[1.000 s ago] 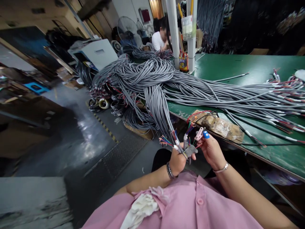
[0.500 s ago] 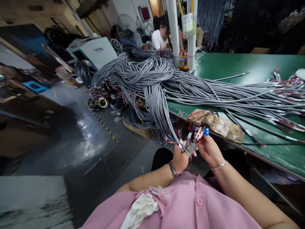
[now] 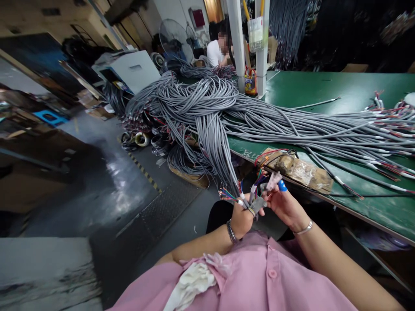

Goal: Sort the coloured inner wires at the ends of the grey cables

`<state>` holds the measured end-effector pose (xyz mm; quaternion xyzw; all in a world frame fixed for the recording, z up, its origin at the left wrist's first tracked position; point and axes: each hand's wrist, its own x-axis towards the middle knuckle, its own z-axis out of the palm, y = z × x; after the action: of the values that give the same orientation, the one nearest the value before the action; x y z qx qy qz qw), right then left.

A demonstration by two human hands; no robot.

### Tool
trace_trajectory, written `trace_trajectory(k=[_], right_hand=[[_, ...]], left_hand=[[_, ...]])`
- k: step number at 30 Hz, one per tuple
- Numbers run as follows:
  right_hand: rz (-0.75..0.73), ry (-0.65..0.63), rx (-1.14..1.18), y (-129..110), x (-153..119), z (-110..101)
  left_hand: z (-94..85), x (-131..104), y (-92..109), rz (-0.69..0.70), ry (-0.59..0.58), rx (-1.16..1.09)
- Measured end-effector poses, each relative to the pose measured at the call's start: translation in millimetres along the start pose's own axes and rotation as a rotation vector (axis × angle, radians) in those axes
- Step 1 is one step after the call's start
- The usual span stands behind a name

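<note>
My left hand [image 3: 243,216] is closed around several grey cables [image 3: 247,199], their stripped ends fanning into thin coloured wires [image 3: 228,195]. Grey wrapping [image 3: 257,204] covers its thumb. Close on the right, my right hand [image 3: 287,207] has its fingers drawn together near the cable ends, a blue wrap [image 3: 282,185] on one fingertip. A blurred pale pink piece [image 3: 274,180] shows at those fingertips; whether it is held or wrapped on a finger, I cannot tell. Another cable end with coloured wires [image 3: 261,175] stands up between the hands.
A big heap of grey cables [image 3: 201,93] lies across the green table [image 3: 324,86] and hangs over its edge. A taped wooden block [image 3: 304,172] sits at the front edge. Behind are a white post [image 3: 236,43] and a person [image 3: 214,52] in white.
My right hand has shifted slightly right and down, and the pink piece at its fingertips has turned. My left hand has moved a little left with the cables.
</note>
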<state>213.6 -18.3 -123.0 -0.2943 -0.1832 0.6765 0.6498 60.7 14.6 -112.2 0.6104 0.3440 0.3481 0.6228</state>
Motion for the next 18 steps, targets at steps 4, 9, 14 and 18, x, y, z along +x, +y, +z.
trace_trajectory(k=[4, 9, 14, 18], right_hand=[[0.005, -0.088, -0.217, -1, -8, 2], [-0.074, -0.043, -0.404, 1, -11, 6], [-0.039, -0.068, -0.349, -6, -16, 0], [-0.035, -0.012, -0.347, -4, -20, -6]], left_hand=[[-4.7, 0, 3, 0.009, -0.077, 0.084], [-9.1, 7, 17, 0.013, -0.337, 0.248], [-12.1, 9, 16, -0.03, -0.282, 0.176], [-12.3, 9, 11, -0.04, -0.174, 0.074]])
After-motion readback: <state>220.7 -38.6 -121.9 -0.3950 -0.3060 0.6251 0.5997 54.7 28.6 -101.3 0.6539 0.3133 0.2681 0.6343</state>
